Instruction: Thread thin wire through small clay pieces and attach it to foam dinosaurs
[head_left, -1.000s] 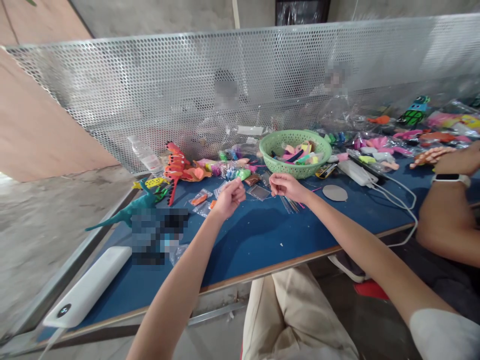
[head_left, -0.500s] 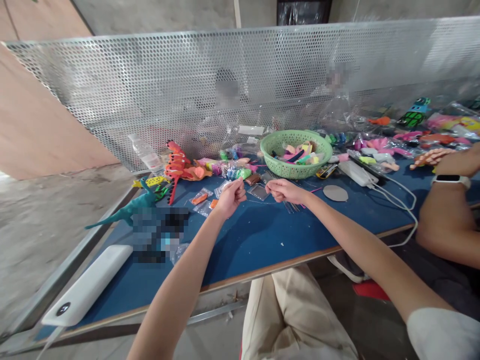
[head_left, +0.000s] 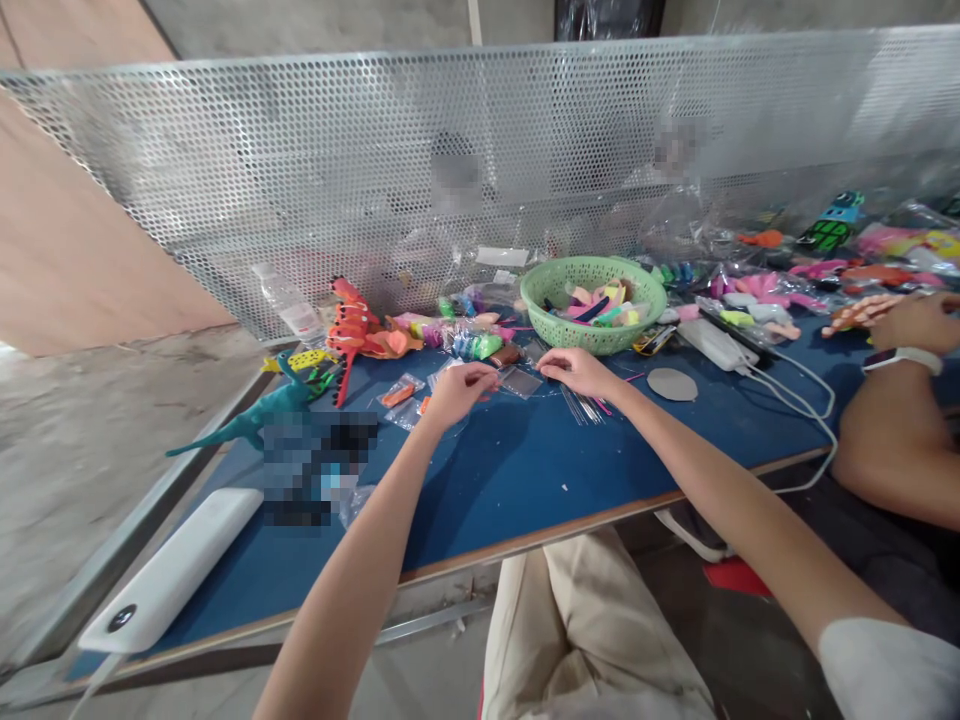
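Observation:
My left hand (head_left: 463, 392) is over the middle of the blue table, its thumb and fingers brought together at the tips. Anything between them is too small to make out. To the right, my right hand (head_left: 576, 371) bends its fingers into a loose pinch, and what it holds, if anything, I cannot see. A small clear plastic bag (head_left: 520, 382) lies between the hands. Below my right hand is a bunch of thin metal needles (head_left: 582, 407). Close to my left hand are a brown piece (head_left: 506, 355) and a bagged orange piece (head_left: 401, 395).
Behind my right hand stands a green basket (head_left: 592, 340) of colourful pieces. A red-orange toy (head_left: 352, 330), a teal dinosaur (head_left: 255, 420) and a white power bank (head_left: 172, 570) are at left. A grey disc (head_left: 672, 385) and white cables (head_left: 810, 395) lie right, near a co-worker's arm (head_left: 885, 430).
Both hands have loosened from tight fists into looser pinches with the fingers more extended. The left hand has dipped slightly; the right is nearly in place.

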